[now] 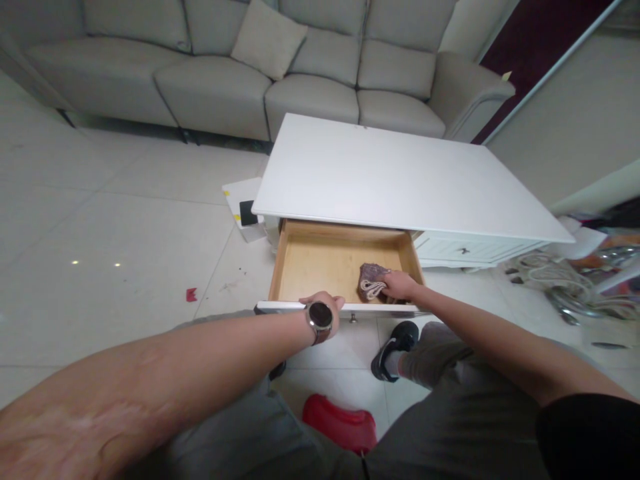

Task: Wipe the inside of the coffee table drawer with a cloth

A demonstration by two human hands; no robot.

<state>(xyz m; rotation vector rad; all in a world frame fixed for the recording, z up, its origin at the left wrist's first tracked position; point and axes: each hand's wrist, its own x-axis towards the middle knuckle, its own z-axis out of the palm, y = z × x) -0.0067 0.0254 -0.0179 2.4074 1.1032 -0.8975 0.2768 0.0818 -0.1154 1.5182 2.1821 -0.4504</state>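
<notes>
A wooden drawer (320, 267) with a white front is pulled out of the white coffee table (395, 177). My left hand (323, 303), a watch at its wrist, is closed over the top edge of the drawer front; some fingers are hidden behind the wrist. In the drawer's front right corner lies a brownish-purple cloth bundle (369, 273) with a looped pale cord. My right hand (397, 285) reaches in from the right, its fingers closed on the bundle's right side. The fingertips are partly hidden.
Behind the table runs a grey sofa (220, 87) with a beige cushion (269, 40). A white box (253, 231) stands left of the table. Cords and other clutter (545, 277) lie at right. A red stool (340, 420) is below me, and a red scrap (191, 295) is on the floor.
</notes>
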